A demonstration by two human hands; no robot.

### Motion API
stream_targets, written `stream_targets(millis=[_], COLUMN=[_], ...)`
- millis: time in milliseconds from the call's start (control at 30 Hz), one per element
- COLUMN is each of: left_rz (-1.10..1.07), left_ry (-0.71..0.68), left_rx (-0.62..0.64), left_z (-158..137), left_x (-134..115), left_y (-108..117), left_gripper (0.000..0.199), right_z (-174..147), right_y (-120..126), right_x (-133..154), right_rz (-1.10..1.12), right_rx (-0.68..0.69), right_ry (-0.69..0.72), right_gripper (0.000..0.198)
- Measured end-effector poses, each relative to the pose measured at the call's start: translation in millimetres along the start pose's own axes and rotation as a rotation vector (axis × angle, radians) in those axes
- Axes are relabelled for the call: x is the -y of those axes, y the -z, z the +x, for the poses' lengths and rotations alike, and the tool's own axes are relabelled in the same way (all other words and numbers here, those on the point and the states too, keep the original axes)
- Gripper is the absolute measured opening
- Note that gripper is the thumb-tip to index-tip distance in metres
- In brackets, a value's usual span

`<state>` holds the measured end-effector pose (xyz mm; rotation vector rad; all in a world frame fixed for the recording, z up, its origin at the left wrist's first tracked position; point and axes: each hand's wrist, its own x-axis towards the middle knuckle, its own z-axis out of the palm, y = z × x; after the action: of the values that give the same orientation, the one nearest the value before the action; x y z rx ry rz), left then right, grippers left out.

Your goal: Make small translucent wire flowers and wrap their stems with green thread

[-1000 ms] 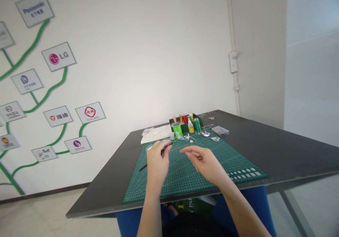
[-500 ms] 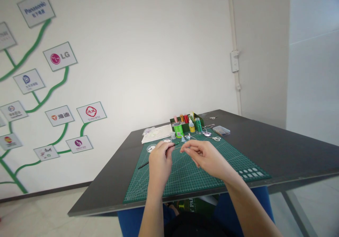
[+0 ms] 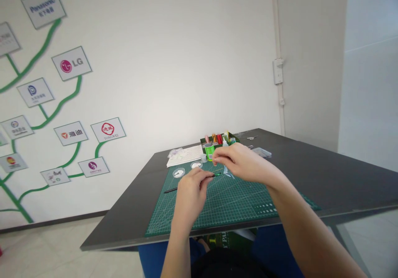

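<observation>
Right hand (image 3: 235, 160) raised, grip unclear; left hand (image 3: 193, 185) pinches thin green-ended piece (image 3: 217, 174), jutting rightward.

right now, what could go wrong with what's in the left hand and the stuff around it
The thin piece might slip, since the left hand grips it only between thumb and fingers. The stick on the mat lies close to that hand and could get nudged. The near dish looks shallow, so a bump could spill its white contents.
</observation>
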<state>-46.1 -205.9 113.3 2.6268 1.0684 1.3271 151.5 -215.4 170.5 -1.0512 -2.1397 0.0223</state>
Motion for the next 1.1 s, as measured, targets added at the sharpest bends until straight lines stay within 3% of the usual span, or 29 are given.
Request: stream_targets(millis=[400,533,667,933,1100], left_rz=[-0.085,-0.108,-0.146,-0.147,-0.114], left_ry=[-0.006,-0.021,-0.05,-0.05,0.002], left_rx=[0.025,0.001,-0.039,-0.122,-0.171], left_z=[2.9,3.9,4.2,5.3,6.4], left_x=[-9.8,-8.2,-4.8,-1.0,2.3], left_y=[5.7,4.5,2.6,-0.5,-2.7], left_gripper=[0.017,0.015,0.015,0.014,0.015], right_z=[27.9,35.1,33.2,-4.4,-25.4], right_y=[0.2,-11.9,-33.1,-91.9,-104.7], right_x=[-23.7,-43.5,-61.3,-73.9,-63.3], right_rz=[0.142,0.301,0.486,0.902,0.974], right_rx=[0.156,0.165,0.168,-0.002,-0.09], right_ry=[0.107,0.111,0.083,-0.081,-0.152], right_gripper=[0.03,0.026,0.034,0.051,0.045])
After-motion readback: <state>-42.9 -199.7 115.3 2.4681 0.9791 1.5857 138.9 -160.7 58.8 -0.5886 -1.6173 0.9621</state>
